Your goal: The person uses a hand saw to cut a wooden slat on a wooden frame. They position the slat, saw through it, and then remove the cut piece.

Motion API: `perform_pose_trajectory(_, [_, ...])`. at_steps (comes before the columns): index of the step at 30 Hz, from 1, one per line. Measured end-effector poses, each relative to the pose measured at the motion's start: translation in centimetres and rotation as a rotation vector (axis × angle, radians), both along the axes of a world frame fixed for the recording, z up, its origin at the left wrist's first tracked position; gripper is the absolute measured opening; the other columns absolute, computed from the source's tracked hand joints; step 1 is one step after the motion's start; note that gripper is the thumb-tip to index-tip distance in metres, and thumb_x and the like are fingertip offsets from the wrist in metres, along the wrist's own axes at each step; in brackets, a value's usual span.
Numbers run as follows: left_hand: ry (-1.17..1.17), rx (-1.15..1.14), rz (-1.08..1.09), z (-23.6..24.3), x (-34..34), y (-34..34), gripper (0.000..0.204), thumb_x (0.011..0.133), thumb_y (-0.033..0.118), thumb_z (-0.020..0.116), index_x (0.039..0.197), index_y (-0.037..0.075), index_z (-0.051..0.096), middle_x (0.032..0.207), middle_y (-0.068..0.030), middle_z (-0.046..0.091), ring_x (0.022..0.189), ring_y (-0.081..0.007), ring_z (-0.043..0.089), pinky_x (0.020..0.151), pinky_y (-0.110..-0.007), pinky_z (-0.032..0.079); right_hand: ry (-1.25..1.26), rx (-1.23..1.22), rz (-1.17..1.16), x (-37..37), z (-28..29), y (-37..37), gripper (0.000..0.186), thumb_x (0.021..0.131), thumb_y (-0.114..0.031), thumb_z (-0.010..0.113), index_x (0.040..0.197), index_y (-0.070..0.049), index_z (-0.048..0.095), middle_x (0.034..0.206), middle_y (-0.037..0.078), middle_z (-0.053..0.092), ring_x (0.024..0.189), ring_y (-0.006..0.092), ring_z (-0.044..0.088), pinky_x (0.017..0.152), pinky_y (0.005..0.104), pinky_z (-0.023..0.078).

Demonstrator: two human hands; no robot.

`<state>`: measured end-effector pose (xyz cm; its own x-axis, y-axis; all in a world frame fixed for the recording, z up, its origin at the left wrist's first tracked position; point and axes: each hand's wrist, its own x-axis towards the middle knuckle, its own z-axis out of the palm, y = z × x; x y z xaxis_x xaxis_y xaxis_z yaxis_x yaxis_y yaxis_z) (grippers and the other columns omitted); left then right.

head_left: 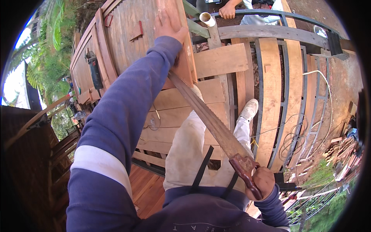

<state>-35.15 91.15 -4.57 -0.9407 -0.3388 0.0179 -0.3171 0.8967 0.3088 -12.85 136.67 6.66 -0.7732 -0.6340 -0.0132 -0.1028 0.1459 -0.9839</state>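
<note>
In my right hand (pixel 263 183) is the dark brown wooden handle of a hand saw (pixel 210 123), my fingers wrapped round it. Its long, rusty toothed blade slants up and to the left. The tip end reaches the near end of a reddish-brown wooden board (pixel 184 63), below my left hand. That hand (pixel 169 28) lies on top of the board, fingers stretched out and pressing on the wood. My left forearm partly hides where the blade meets the board.
A wooden worktop (pixel 125 29) bears a small square (pixel 138 31) and a dark power tool (pixel 94 69). Gaps separate planks (pixel 269 96) on a metal frame under my feet. A cable (pixel 295 135) lies coiled at right. Another person's hand (pixel 227 11) rests on a rail beyond.
</note>
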Motion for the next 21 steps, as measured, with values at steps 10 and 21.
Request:
perform_pose_trajectory(10, [0.034,0.039,-0.007,-0.2,0.1,-0.4,0.098,0.073,0.039,0.065,0.151,0.002,0.018,0.153,-0.0289,0.019,0.14,-0.0456,0.024,0.118,-0.046,0.02,0.018,0.003,0.03,-0.5,0.3,0.7,0.026,0.053,-0.009,0.072,0.068,-0.004,0.051,0.062,0.006,0.048,0.052,0.0271,0.049,0.052,0.038,0.04])
perform_pose_trajectory(21, [0.059,0.019,-0.036,-0.1,-0.1,-0.2,0.097,0.073,0.037,0.066,0.151,0.0,0.02,0.152,-0.0299,0.022,0.14,-0.0447,0.025,0.116,-0.045,0.023,0.025,-0.008,0.045,0.1,-0.5,1.1,0.027,0.052,-0.011,0.074,0.07,-0.004,0.055,0.063,0.008,0.048,0.053,0.0279,0.049,0.052,0.0388,0.041])
